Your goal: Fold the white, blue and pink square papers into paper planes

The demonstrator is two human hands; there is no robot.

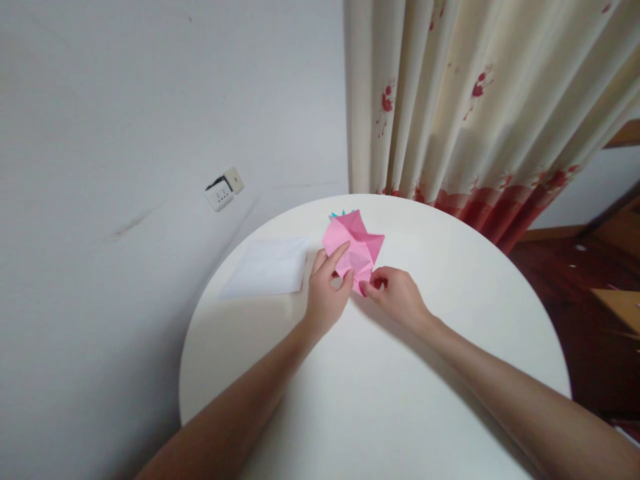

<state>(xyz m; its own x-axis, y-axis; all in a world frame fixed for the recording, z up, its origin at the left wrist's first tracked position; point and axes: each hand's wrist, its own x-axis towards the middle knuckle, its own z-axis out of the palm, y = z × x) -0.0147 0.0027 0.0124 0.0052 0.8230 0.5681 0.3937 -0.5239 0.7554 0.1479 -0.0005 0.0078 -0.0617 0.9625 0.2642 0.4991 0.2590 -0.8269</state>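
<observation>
A creased sheet of pink folding paper (359,250) is held up a little over the far part of the round white table (320,387). Its upper edge spreads into pointed flaps. My left hand (327,283) grips it from the left, with fingers and thumb against the paper. At the lower right corner, my right hand (395,290) pinches the sheet between thumb and fingertips. Just behind the pink paper, the tips of a blue spiky thing (342,214) show; the rest of it is hidden.
A stack of white paper (267,267) lies on the table left of my hands. Beyond the left edge rises a pale wall with a socket (220,195). A cream curtain with red flowers (450,100) hangs behind the table.
</observation>
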